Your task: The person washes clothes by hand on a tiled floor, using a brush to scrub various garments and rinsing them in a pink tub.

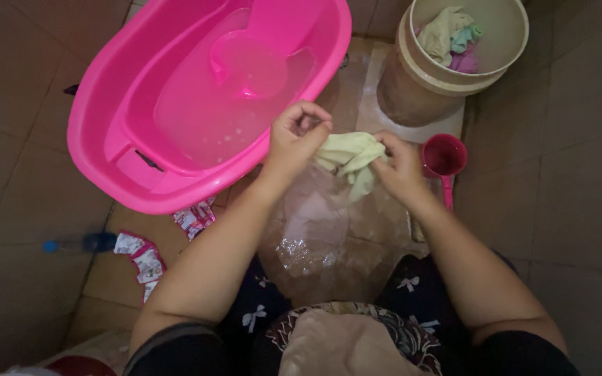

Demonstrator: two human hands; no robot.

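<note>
Head view — left hand (295,139) and right hand (402,169) both grasp a pale green cloth (348,157), scrubbing it over the clear basin (329,251) — rinsing seems due.

Pink tub (106,125) top edge-cropped

Dim room: large brown floor tiles (580,209) surround a wet pale stone slab (357,90), with grout lines running outward.
</note>
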